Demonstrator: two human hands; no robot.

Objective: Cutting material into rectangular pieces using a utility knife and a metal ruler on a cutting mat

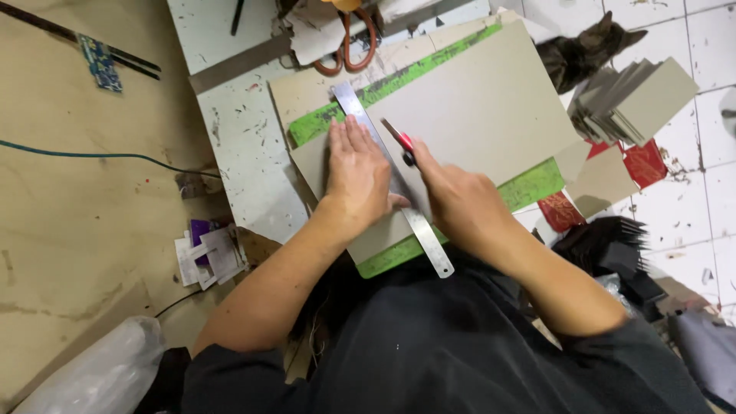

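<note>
Grey card sheet: one; left hand spread flat pinning one steel ruler; right hand gripping one red knife

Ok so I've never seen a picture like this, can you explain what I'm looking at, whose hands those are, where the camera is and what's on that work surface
This is one picture from a camera worn on a person's head, looking straight down, so the two bare arms reaching out from the bottom are that person's own.

The left hand lies flat, pressing a metal ruler onto a sheet of grey cardboard. The right hand holds a red-handled cutter with its tip right by the ruler's edge.

Under the cardboard lies a green cutting mat, which rests on a paint-speckled white board. At the top are scissors with orange-brown handles. To the right, on the tiled floor, sits a stack of cut grey card pieces and some red patterned pieces. On the left is a wooden surface with a cable and paper scraps.
</note>
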